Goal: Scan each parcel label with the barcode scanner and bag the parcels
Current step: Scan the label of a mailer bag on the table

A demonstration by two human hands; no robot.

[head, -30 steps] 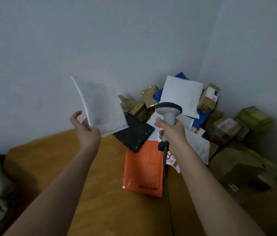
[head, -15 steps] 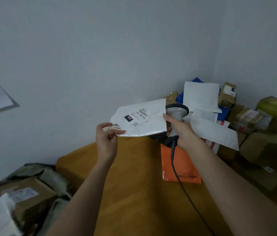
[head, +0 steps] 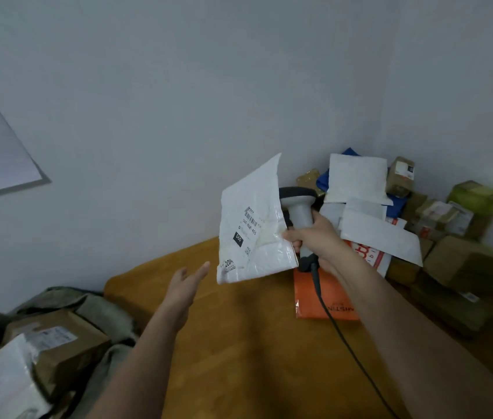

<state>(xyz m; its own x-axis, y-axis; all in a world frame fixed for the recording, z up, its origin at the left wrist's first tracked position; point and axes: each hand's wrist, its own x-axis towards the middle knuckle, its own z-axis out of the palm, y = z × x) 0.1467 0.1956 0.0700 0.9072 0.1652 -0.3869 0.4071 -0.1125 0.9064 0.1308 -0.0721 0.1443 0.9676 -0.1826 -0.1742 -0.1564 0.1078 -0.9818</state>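
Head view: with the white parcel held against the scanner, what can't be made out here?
- Scanner: its window faces away; the white parcel covers its left side.
- Label: print too small and tilted to read fully.
- Right hand: how its fingers pinch the parcel is hidden behind the parcel's edge.
- Lower-left cardboard box: blurred, its label unreadable.

1. The left hand [head: 186, 285] has let go of the white parcel [head: 254, 225] and now hangs open just below it.
2. The right hand [head: 314, 237] now pinches the parcel together with the scanner [head: 299, 207].
3. The parcel has tipped up on end.
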